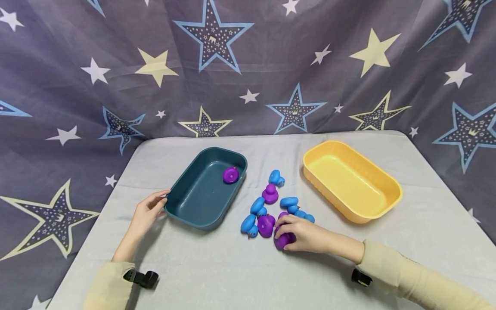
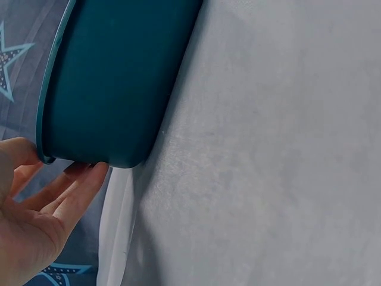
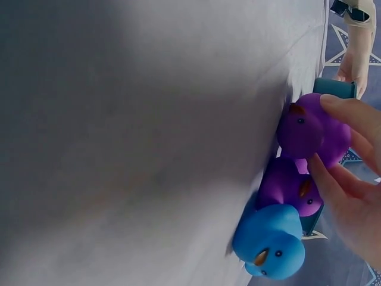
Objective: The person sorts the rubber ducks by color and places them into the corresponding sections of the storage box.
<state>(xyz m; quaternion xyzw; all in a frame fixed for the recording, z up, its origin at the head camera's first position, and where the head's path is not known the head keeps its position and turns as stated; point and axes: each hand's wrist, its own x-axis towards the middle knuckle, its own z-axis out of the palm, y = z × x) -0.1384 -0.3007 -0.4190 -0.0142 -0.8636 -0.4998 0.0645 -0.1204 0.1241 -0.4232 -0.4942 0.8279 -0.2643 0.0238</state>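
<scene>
While the left fingers [image 2: 80, 195] grip the teal tub [image 2: 113, 89], the right fingers [image 3: 328, 185], pinching a purple duck [image 3: 300, 137], should lift straight up.

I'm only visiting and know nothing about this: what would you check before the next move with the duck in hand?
1. Right grip on the held purple duck: ok, thumb and fingers are on it.
2. Held duck lifted off the table: cannot tell.
3. Room around it: not ok, other blue ducks and purple ducks crowd close by.
4. Left grip at the teal bin: ok, it touches one end.
5. Teal bin upright: ok, its opening faces up, with one purple duck inside.
</scene>
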